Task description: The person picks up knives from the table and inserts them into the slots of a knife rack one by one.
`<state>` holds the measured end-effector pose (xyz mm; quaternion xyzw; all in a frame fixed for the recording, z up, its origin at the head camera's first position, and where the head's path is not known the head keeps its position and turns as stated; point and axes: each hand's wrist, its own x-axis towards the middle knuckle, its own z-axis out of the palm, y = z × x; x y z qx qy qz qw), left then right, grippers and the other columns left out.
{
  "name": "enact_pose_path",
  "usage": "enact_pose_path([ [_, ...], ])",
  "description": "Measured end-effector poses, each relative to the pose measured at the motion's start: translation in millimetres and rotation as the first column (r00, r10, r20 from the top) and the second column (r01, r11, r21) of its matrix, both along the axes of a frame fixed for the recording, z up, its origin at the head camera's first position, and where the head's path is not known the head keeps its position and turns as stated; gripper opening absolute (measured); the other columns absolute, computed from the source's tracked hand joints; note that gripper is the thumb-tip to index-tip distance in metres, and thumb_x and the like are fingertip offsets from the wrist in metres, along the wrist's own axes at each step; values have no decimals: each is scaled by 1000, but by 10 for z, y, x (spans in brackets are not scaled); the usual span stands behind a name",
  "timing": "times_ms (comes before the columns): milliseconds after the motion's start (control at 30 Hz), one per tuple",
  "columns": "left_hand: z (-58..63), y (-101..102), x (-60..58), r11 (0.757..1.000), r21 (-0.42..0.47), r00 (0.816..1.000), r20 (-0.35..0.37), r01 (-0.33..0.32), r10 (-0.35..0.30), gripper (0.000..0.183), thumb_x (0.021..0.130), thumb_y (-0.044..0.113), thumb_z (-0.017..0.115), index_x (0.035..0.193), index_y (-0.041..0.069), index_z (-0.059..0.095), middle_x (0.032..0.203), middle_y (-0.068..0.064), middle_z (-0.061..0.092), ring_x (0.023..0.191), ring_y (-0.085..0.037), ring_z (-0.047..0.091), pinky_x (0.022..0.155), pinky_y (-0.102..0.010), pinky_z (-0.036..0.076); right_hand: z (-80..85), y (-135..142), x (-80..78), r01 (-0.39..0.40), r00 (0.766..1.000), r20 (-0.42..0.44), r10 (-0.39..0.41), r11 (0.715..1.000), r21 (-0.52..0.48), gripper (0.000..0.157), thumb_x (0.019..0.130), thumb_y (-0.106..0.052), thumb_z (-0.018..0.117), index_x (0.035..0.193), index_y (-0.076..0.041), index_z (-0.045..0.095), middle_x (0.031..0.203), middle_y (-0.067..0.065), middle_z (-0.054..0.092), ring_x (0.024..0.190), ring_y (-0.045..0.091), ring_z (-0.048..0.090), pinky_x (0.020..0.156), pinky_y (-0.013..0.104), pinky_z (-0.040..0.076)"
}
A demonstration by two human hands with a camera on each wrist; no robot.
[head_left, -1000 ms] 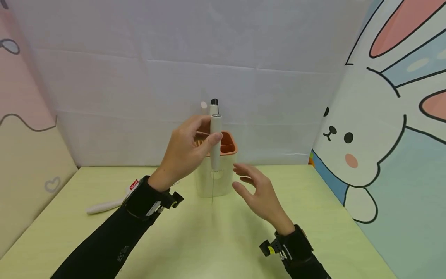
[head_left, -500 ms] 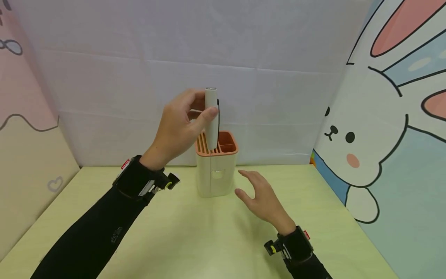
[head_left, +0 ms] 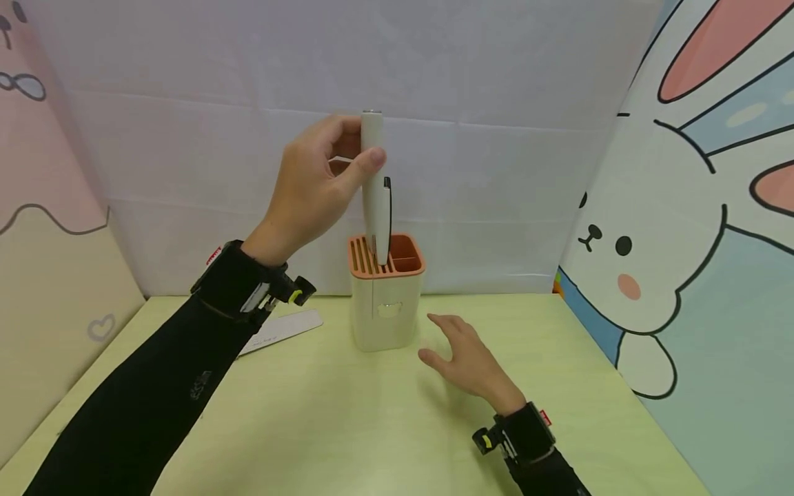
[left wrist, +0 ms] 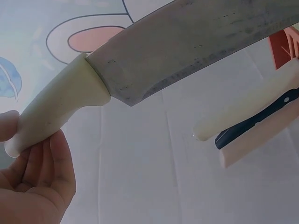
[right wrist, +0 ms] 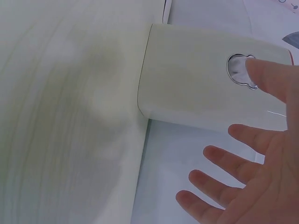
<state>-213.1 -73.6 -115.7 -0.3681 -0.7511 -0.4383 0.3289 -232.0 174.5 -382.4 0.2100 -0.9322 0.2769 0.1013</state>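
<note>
My left hand (head_left: 310, 182) pinches a kitchen knife (head_left: 371, 129) by its pale handle, thumb on one side and fingers on the other. In the head view the knife is upright over the knife holder (head_left: 386, 327), blade downward and seen nearly edge-on. The left wrist view shows its broad grey blade (left wrist: 187, 46) from the side; whether the tip meets a slot cannot be told. Low beside the holder's right side, my right hand (head_left: 468, 362) is spread and holds nothing. In the right wrist view its thumb (right wrist: 271, 77) overlaps the holder's front window (right wrist: 237, 69).
Pale and dark handles (left wrist: 257, 122) stick out of the holder's orange slotted top (head_left: 406, 260). A light blade (head_left: 285, 329) lies on the table, partly hidden by my left forearm. A white sheet (head_left: 496, 207) hangs behind, and a rabbit-print panel (head_left: 682, 275) stands at right.
My left hand has raised the knife from in front of the holder to above its slotted top, shifting slightly left. My right hand has dropped a little, its fingers still spread.
</note>
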Motion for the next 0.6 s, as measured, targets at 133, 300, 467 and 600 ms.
enact_pose_path([
  [133,85,-4,-32,1000,-1,1000,-10,-16,16,22,94,6,60,113,-5,57,98,-11,63,85,-12,59,76,-25,53,-31,1,-7,-2,1000,11,2,1000,7,67,91,-51,60,145,-19,38,141,6,40,128,26,36,99,52,39],
  [300,177,-29,-75,999,-4,998,-22,-52,52,24,95,9,59,115,-4,57,99,-11,62,86,-11,58,78,-25,52,-38,-3,-6,-19,1000,3,19,1000,4,67,91,-49,61,145,-18,38,141,7,40,128,28,36,98,53,39],
  [467,257,-53,-166,997,6,996,-32,-81,81,25,96,15,59,116,-1,57,99,-7,61,88,-11,57,79,-24,51,-37,4,10,-27,1000,13,27,1000,8,67,91,-49,61,145,-18,37,142,8,40,129,29,36,99,54,39],
  [600,280,-100,-398,996,20,995,-38,-90,90,28,95,22,61,118,5,58,102,-1,61,90,-10,56,79,-24,51,-38,11,12,-25,1000,16,25,1000,8,67,91,-49,61,146,-19,37,142,8,40,129,28,36,99,54,39],
])
